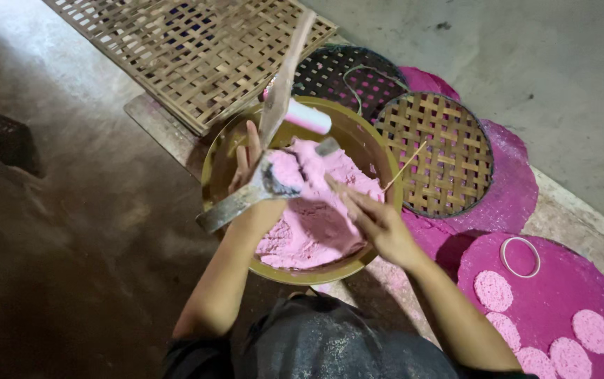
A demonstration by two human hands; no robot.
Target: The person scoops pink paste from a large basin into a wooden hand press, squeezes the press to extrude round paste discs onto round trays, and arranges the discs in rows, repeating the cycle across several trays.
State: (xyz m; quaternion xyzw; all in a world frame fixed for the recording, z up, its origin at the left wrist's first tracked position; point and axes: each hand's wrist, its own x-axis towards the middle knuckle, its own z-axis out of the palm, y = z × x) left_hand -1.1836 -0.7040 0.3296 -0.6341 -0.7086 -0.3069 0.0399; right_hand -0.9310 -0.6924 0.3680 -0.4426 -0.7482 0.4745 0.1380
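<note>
A wide brass-coloured bowl (330, 274) holds a mound of pink paste (309, 228). My left hand (249, 168) is over the bowl's left side, gripping a flat metal blade (228, 207) loaded with a lump of the paste. A long wooden slat (288, 67) rises from that hand toward the far side. My right hand (379, 221) reaches in from the right, with its extended fingers resting on the paste just beside the blade. A pink and white cylinder (309, 117) lies across the bowl's far rim.
A square bamboo lattice rack (189, 49) lies behind the bowl. A dark round sieve (344, 74) and a round woven tray (435, 154) sit on pink mats at the right. A nearer pink mat (568, 281) carries several pink discs (493, 290) and a white ring (520, 256). A dark crate (0, 137) stands at the left.
</note>
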